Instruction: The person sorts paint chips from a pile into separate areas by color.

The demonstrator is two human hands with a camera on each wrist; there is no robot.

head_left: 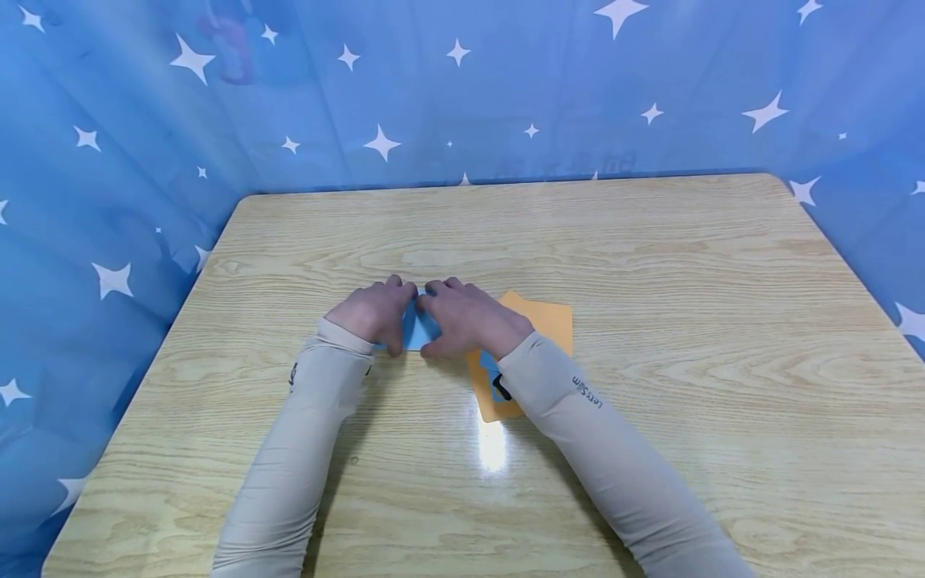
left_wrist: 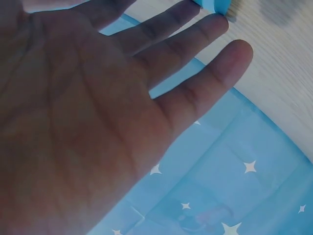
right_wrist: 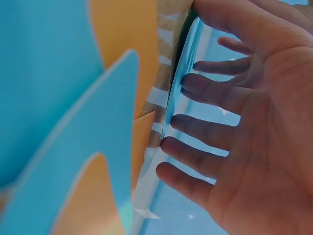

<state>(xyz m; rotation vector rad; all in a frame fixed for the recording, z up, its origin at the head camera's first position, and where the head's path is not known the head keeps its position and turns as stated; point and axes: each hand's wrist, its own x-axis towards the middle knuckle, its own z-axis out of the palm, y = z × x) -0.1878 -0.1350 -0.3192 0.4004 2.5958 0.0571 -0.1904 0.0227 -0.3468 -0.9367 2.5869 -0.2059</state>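
Blue sheet (head_left: 425, 331) between and partly under both hands (head_left: 368, 311) (head_left: 471, 319), fingers loosely straight, fingertips against it

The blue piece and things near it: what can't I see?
Head view: ends of the blue piece, under left hand and right hand.
Head view: part of the orange sheet, under the right sleeve.
Left wrist view: most of the blue piece, past the top edge.
Right wrist view: the blurred blue patch, cut off by the left edge.

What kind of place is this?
Perhaps a makeshift craft or filming corner: a wood-grain table, a starry blue curtain behind it and along both sides, and an orange sheet lying on it.
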